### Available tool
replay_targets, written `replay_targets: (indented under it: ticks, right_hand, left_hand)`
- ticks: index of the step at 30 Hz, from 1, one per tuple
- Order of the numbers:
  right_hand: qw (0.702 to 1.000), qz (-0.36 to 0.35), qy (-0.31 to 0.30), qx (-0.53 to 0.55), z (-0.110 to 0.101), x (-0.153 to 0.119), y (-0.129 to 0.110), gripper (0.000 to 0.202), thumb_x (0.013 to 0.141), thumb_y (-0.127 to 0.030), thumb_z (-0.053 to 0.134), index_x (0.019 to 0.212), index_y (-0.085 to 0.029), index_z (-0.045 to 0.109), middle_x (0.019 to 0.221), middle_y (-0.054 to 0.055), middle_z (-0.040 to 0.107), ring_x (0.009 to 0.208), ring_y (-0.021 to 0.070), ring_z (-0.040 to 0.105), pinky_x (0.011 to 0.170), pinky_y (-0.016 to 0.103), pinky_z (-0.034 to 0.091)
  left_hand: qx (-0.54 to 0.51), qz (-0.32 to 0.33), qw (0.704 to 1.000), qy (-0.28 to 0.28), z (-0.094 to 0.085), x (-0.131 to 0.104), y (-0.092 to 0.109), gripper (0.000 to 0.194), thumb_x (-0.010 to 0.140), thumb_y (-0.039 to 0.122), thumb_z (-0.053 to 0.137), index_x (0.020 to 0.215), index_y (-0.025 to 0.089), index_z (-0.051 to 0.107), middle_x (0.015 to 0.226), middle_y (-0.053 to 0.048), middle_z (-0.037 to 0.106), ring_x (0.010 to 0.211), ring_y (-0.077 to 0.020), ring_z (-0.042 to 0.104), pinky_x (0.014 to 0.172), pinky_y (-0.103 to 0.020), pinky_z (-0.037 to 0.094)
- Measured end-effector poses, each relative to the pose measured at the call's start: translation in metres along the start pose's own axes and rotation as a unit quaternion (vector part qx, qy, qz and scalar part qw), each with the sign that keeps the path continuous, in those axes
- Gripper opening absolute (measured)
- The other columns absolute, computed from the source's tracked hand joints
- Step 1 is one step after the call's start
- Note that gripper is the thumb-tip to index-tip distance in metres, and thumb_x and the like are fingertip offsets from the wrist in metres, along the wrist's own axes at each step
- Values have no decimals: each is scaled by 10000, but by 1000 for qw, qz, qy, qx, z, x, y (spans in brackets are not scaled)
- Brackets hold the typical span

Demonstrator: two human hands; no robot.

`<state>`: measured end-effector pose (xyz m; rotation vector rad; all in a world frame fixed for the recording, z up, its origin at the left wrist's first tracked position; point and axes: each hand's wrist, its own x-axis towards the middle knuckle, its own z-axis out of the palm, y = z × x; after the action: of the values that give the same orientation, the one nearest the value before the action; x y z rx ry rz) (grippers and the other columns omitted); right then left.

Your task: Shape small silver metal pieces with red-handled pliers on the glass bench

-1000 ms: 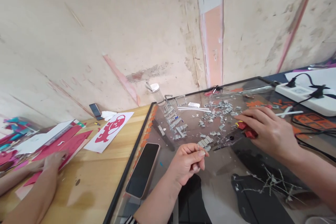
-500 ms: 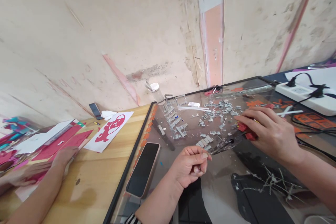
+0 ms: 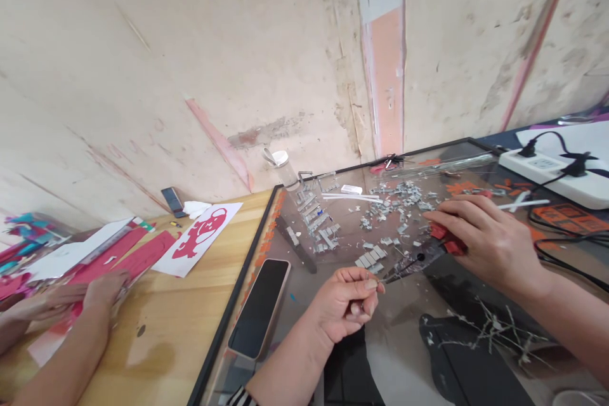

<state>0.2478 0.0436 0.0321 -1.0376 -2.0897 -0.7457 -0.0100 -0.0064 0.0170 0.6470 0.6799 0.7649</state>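
My right hand [image 3: 490, 241] is closed round the red handles of a pair of pliers [image 3: 420, 258], whose dark jaws point left. A thin wire-like piece [image 3: 379, 278] is pinched between the thumb and fingers of my left hand [image 3: 347, 301]. The plier tips meet this piece right at my fingertips; how firmly they grip it is too small to tell. Just beyond both hands lie small grey metal pieces [image 3: 371, 258], some in rows and some in a loose heap [image 3: 404, 196]. Below my right hand rests a branching bundle of pale twisted wire [image 3: 497, 327].
A phone [image 3: 259, 307] lies left of my left forearm. A lidded clear jar [image 3: 284, 168] stands at the back. A white power strip [image 3: 556, 174] with black cables is at right. On the wooden table [image 3: 190, 304], another person's hands [image 3: 102, 292] handle red paper.
The plier jaws have spread slightly wider and my right hand has shifted a little. My left hand stays in place. The other person's hands have moved slightly left with the red paper.
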Motion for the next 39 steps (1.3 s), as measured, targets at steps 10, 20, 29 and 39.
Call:
replay_targets:
  ticks: [10,20,29,39]
  right_hand:
    - [1000,6,-27,3,3,-3,2,362,700,-80,543,1025,-222,612,1002,57,643,930,214,565,755,309,460]
    - [1000,-2,-10,23,5,-3,3,259,759,-120,543,979,-226,630,959,35,644,913,194,554,778,298,436]
    - [998,3,-52,41,1,-1,0,196,797,-136,506,909,-221,644,872,20,660,836,168,554,709,265,399]
    - [941,143,-306,39,2,-3,-16,244,762,-165,464,818,-286,667,836,-13,685,711,160,605,491,246,266]
  left_hand:
    - [-10,-8,1000,-10,1,0,0,150,577,204,766,631,102,670,390,-5,522,301,4,247,336,-148,61]
    - [-17,5,1000,-12,3,0,-1,135,589,187,759,634,91,676,389,-15,529,295,6,259,331,-145,64]
    - [12,62,997,38,8,-3,0,163,597,230,757,636,98,668,401,-16,545,298,3,266,346,-155,79]
    - [247,232,921,193,12,-9,4,195,740,325,637,684,139,649,493,-8,571,376,-41,338,403,-192,218]
